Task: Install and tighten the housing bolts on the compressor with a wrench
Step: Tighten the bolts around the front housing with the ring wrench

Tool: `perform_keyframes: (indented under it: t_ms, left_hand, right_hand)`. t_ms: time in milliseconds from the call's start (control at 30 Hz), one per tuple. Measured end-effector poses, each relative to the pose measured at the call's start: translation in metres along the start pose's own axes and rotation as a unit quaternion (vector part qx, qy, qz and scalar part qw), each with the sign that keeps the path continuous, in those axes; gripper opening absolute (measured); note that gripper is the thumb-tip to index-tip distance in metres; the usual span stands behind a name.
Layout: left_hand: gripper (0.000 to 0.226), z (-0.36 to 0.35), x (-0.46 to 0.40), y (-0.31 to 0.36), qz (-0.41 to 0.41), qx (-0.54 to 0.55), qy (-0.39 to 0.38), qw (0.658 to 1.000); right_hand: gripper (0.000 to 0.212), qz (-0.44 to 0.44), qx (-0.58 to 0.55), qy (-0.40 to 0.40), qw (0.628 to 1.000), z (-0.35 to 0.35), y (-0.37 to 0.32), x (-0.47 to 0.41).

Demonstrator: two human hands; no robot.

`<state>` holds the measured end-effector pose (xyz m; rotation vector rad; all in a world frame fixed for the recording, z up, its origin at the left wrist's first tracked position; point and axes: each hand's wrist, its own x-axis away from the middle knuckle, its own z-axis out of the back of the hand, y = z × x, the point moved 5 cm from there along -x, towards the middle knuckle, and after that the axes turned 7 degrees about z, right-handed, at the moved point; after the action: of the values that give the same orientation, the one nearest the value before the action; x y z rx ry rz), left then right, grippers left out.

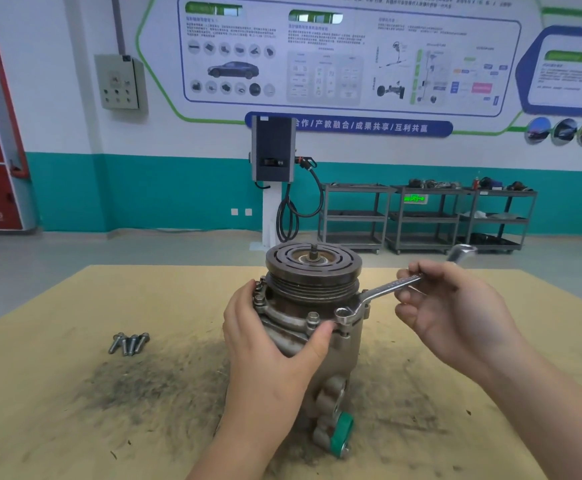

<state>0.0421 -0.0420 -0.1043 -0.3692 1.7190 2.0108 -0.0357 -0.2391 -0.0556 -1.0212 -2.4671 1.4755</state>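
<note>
Four loose bolts (129, 342) lie side by side on our table (74, 306), well left of the compressor (312, 327), their grey shanks threaded and their heads flanged. We see the table topped with a tan, board-like sheet, smeared dark and gritty around the compressor's base. The compressor stands upright near the middle, a dull cast-metal body with a round, grooved pulley (313, 263) on top, rust-brown, with a short threaded shaft poking from its centre. A green cap (342, 433) covers a port low on the near side. Several bolt heads stand up around the housing flange, one (312, 318) just by our thumb.

Our left hand (275, 344) wraps the housing, fingers curled round the left side and thumb pressed along the front rim. Our right hand (455, 313) pinches the shaft of a shiny steel wrench (397, 284) between fingertips and thumb; its ring end (344, 314) sits at a flange bolt on the right front, the other end sticking out past our fingers.
</note>
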Motion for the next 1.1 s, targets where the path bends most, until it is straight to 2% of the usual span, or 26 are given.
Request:
perform_keyframes:
  t_ms: [233,433,567,667,800,967,1033,1100]
  left_hand:
    - [0.085,-0.001,0.000,-0.003,-0.015,0.003,0.005,1.000]
    - [0.086,-0.002,0.001,-0.002,-0.027,0.005,0.011,1.000]
    - [0.097,-0.001,0.001,-0.001,-0.025,0.010,0.013,1.000]
    - [0.098,-0.002,0.000,-0.001,-0.023,0.004,0.010,1.000]
    - [0.101,-0.001,0.000,-0.001,-0.024,0.004,0.009,1.000]
    - [0.101,-0.001,-0.001,0.000,-0.028,0.007,0.009,1.000]
    - [0.097,-0.002,-0.001,-0.001,-0.029,0.004,0.007,1.000]
    - [0.094,-0.002,-0.001,-0.002,-0.032,-0.003,0.012,0.999]
  right_hand:
    - [0.007,-0.073,-0.038,-0.041,0.996,-0.006,0.007,-0.013]
    - [0.003,-0.056,0.010,-0.076,0.995,-0.006,0.001,-0.021]
    - [0.010,-0.068,0.079,-0.093,0.990,0.000,-0.001,-0.022]
    - [0.015,-0.116,0.052,-0.118,0.985,-0.001,0.007,-0.017]
    - [0.027,-0.135,0.006,-0.103,0.985,-0.002,0.016,-0.016]
    - [0.031,-0.055,-0.025,-0.107,0.992,0.002,0.012,-0.007]
    - [0.038,0.017,-0.019,-0.124,0.992,0.007,0.006,0.002]
    - [0.045,0.112,0.056,-0.129,0.984,0.010,-0.004,0.019]
